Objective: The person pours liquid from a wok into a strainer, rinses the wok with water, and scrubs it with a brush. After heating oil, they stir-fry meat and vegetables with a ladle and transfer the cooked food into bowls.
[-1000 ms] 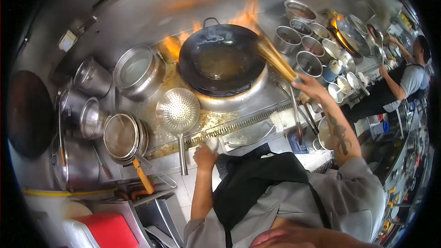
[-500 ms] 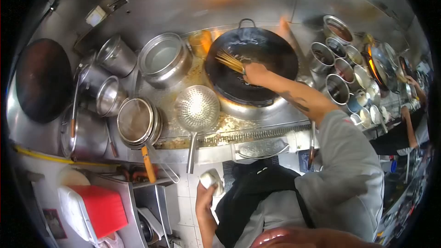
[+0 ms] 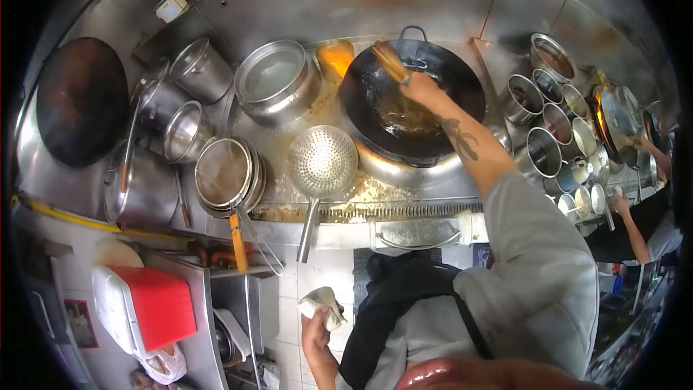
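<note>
My right hand [image 3: 421, 89] grips a bamboo wok brush [image 3: 390, 62] near its handle end. Its bristles, blurred by motion, reach the far left wall of a large black wok [image 3: 359, 110]. Brownish liquid [image 3: 411, 114] pools at the wok's bottom, beneath my right wrist. Down by my body, my left hand [image 3: 316, 334] is closed around a folded white cloth [image 3: 322, 306], away from the stove. A perforated strainer ladle [image 3: 323, 162] lies on the stovetop left of the wok, its handle pointing towards me.
Left of the wok stand a metal pot of water [image 3: 271, 79], stacked sieves [image 3: 225, 173] and several steel pots. Containers of seasonings [image 3: 543, 150] crowd the right side. A red and white box [image 3: 160, 307] is at lower left. Another person's arm [image 3: 635, 235] shows at far right.
My right hand has moved the brush away from me, from the wok's left middle to its far left wall. The pooled liquid is more visible. The whole view has shifted slightly.
</note>
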Action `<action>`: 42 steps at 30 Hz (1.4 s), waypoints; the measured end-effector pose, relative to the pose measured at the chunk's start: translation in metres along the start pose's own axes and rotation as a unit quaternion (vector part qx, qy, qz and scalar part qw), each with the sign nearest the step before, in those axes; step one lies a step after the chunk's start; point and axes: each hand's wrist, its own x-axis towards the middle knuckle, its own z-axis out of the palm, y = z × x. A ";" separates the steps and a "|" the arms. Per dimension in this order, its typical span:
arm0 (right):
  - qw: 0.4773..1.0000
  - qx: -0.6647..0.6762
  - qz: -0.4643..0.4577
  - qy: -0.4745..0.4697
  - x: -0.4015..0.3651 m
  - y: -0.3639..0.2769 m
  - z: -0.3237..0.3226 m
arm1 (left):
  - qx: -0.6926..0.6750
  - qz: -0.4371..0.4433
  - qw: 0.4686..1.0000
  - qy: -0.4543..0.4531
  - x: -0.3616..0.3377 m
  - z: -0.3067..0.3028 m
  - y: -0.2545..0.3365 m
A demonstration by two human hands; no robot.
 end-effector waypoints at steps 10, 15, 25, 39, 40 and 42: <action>0.930 -0.272 -0.026 -0.247 -0.064 -0.018 -0.083 | 0.035 0.002 0.999 -0.027 -0.001 0.002 0.018; 0.951 -0.212 -0.047 -0.218 -0.096 0.012 -0.065 | 0.106 -0.004 0.994 -0.035 0.023 -0.014 0.010; 0.947 -0.295 0.002 -0.127 -0.092 0.080 -0.095 | 0.265 0.056 0.962 -0.028 0.026 -0.019 -0.005; 0.957 -0.230 -0.087 -0.157 -0.086 -0.010 -0.049 | 0.203 0.055 0.977 0.045 0.001 -0.009 -0.011; 0.949 -0.256 -0.069 -0.170 -0.080 -0.003 -0.056 | 0.179 0.040 0.982 0.055 -0.002 -0.009 -0.008; 0.946 -0.288 -0.101 -0.113 -0.036 0.021 -0.047 | 0.174 0.027 0.982 0.063 0.002 -0.011 -0.009</action>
